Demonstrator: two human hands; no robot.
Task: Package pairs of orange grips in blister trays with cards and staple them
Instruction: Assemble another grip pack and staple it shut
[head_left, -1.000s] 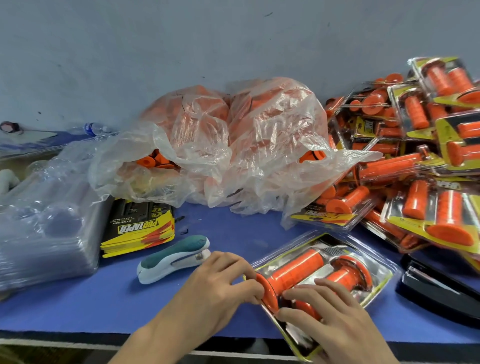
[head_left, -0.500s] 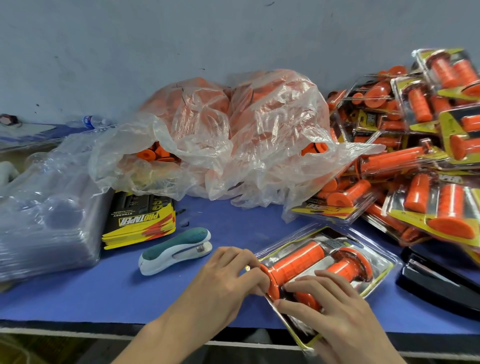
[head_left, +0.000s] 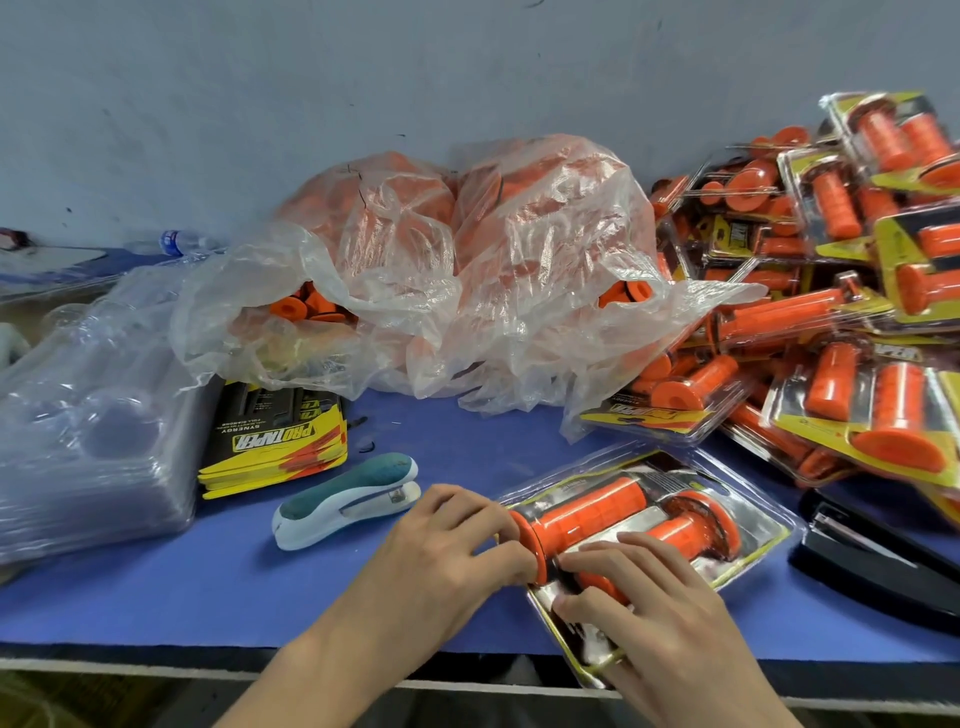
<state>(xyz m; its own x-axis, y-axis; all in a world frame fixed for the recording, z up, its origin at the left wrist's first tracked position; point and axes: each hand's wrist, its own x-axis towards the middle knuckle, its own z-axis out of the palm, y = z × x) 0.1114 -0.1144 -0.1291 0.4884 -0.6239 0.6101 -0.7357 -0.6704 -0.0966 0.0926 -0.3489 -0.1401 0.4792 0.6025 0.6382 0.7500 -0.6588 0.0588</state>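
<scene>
While the tray (head_left: 763, 540) lies on the desk (head_left: 156, 597) beneath both, the left grip (head_left: 447, 545) pinches the flanged end of the far handle (head_left: 587, 514). The right grip (head_left: 660, 608) curls round the near handle (head_left: 675, 532). A stapler (head_left: 348, 499) lies just left.

Legible upside down on card stack (head_left: 272, 441): "PROTAPER", with "SYNERGY" just above. Legible again on finished pack (head_left: 644, 415): "PROTAPER". Partly legible on second pack (head_left: 896, 353): "APER". Smaller print unreadable.
</scene>
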